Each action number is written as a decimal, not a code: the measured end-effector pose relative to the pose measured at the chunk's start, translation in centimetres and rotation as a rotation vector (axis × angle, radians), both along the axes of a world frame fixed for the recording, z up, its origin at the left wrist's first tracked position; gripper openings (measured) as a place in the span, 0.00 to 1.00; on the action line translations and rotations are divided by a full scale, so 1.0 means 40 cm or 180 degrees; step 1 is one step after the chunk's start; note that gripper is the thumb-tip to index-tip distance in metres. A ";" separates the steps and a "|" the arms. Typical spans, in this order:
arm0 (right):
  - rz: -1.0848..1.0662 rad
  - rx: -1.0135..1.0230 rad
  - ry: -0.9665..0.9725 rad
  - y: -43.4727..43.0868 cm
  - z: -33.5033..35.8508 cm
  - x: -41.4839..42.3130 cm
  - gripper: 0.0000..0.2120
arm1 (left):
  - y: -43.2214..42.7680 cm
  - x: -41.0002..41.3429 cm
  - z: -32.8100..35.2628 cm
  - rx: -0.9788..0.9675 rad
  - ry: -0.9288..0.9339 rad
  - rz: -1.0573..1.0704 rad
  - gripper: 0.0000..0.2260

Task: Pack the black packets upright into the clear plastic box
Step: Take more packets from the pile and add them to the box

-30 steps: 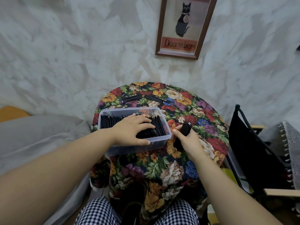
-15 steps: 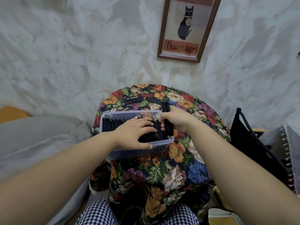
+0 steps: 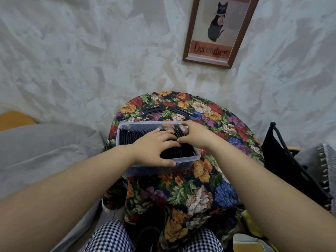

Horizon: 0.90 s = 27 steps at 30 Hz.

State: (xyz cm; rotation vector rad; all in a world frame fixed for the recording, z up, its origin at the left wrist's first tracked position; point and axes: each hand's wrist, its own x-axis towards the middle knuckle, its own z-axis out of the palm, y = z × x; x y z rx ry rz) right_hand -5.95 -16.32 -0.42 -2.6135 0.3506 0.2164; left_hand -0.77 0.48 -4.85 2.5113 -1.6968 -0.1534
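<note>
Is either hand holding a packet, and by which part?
Left hand lies flat on the black packets, holding nothing. Right hand curls into the clear plastic box at its right end; whether it pinches a packet cannot be told.

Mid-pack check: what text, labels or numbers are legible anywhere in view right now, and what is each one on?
"December": on the orange band of the wooden-framed black cat picture on the wall.
White print on the loose black packets lying on the floral tablecloth: too small to read.
Round badge at the cat's collar: blurred, unreadable.
Clear plastic box: no label visible.
</note>
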 end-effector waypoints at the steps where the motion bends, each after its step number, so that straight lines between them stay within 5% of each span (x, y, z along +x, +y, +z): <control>1: 0.0026 -0.0052 -0.0029 -0.001 -0.002 -0.003 0.34 | 0.000 -0.001 0.001 0.0010 0.0004 0.0008 0.35; 6: 0.0064 0.0005 -0.0018 -0.006 -0.003 -0.015 0.32 | 0.000 -0.003 0.003 0.0022 0.0008 0.0026 0.34; 13: 0.0455 -0.0708 0.0250 0.003 0.021 -0.019 0.20 | 0.001 -0.007 0.008 0.0027 0.0010 0.0041 0.35; 27: 0.0015 0.0379 0.0444 0.000 0.035 -0.032 0.16 | 0.032 0.003 0.004 0.0114 0.0026 0.0163 0.32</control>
